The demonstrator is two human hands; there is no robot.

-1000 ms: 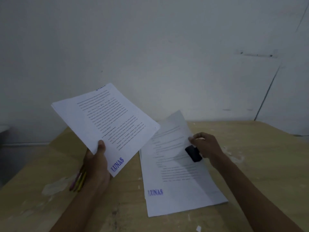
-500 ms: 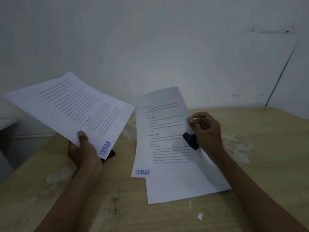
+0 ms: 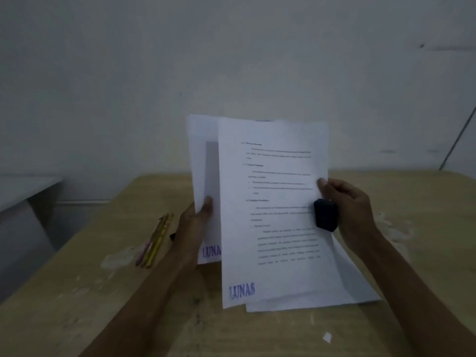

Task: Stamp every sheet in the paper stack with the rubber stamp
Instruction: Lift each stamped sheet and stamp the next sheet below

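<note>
While both hands (image 3: 195, 222) (image 3: 353, 212) grip stamped sheets (image 3: 270, 228), rubber stamp (image 3: 325, 215) stays palmed

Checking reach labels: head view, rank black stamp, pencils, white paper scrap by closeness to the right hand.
1. Black stamp: held in the right hand, against the sheet.
2. White paper scrap: on the table, below that hand, near the front edge.
3. Pencils: far left, beyond the left hand.

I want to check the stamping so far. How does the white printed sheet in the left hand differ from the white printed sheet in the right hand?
The left hand's sheet sits behind and is partly covered; the right hand's sheet is in front, its text showing. The right hand also holds the black rubber stamp; the left hand holds only paper. Both carry a blue LUNAS mark.
</note>
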